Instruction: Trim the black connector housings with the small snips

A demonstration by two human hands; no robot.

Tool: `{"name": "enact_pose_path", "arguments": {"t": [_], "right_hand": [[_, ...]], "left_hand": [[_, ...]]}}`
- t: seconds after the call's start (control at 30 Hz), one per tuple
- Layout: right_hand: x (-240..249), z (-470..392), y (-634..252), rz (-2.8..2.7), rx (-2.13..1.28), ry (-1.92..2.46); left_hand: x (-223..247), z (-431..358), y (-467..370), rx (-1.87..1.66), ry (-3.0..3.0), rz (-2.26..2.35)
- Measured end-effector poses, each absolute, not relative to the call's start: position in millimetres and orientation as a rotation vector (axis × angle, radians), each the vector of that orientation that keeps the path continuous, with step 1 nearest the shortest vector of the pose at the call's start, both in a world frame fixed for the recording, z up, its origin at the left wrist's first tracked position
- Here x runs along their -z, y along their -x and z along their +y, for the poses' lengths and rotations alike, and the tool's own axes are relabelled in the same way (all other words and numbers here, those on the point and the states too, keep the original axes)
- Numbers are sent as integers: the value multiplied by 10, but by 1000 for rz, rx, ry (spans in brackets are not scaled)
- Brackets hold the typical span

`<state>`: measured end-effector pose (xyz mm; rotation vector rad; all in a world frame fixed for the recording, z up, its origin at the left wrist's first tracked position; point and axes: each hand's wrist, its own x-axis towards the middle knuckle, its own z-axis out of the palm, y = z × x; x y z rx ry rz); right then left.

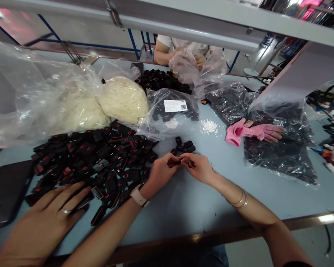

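Note:
Above the middle of the table, my left hand [160, 172], with a watch at its wrist, pinches a small black plastic connector [178, 162]. My right hand [199, 168], with thin bangles on its forearm, meets it fingertip to fingertip, closed on the same connector; the fingers hide most of the piece. Just beyond the fingertips lie several black connectors [187, 145] in a small group. A large heap of black connectors [100, 155] with red-orange marks spreads to the left of my left hand.
A co-worker's hand [48, 211] with a ring rests at the heap beside a black tray [8, 193]. Bags of cream parts [125, 100], a labelled bag [167, 111], tiny white pieces [209, 127], pink gloves [239, 131] and black-filled bags [281, 155] lie around. Another person works opposite.

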<state>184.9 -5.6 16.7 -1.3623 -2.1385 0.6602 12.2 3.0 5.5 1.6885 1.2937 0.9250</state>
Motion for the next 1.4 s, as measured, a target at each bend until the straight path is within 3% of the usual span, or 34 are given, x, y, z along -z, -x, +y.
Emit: {"name": "enact_pose_path", "arguments": {"t": [0.67,0.9,1.03,1.27,1.4], "right_hand": [[-125,-115,-1853,-2565,-209,1140],[-234,-153,-1816,-2533,-430,1224],[-307,81,-2015,-2140,-589,1404],[-453,534,-2761,-1800,-85,2110],[-395,581,-2967,-1787,-25,2322]], "left_hand": [[-69,23,-120,-894,-1607,1315],[-85,31,-115,-908,-1606,1318],[-63,34,-113,-914,-1621,1306],[-34,47,-119,-914,-1627,1276],[-44,46,-121,-912,-1645,1292]]}}
